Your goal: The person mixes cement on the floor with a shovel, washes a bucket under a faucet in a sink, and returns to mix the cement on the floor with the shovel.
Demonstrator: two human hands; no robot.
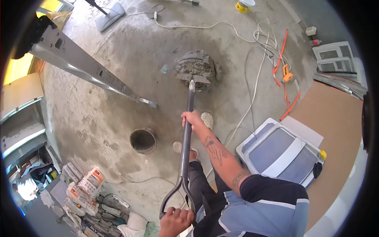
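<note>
Both my hands grip a long-handled shovel [186, 146]. My left hand [176, 222] is closed around its D-shaped grip close to my body. Farther forward, my right hand [192, 119] wraps around the shaft. The blade is at a heap of wet grey mortar [196, 63] on the floor, with its lower part hidden in the mix. A dark bucket [143, 151] stands on the concrete to the left of the shaft. My shoes [207, 121] are just behind the heap, on both sides of the shaft.
A metal ladder [92, 75] slants in from the upper left. White cables [258, 79] and an orange power tool [287, 74] lie to the right. Beside my right arm is a framed panel [272, 146]. Bags [91, 179] are piled lower left; a yellow-and-white bucket [244, 5] is at the back.
</note>
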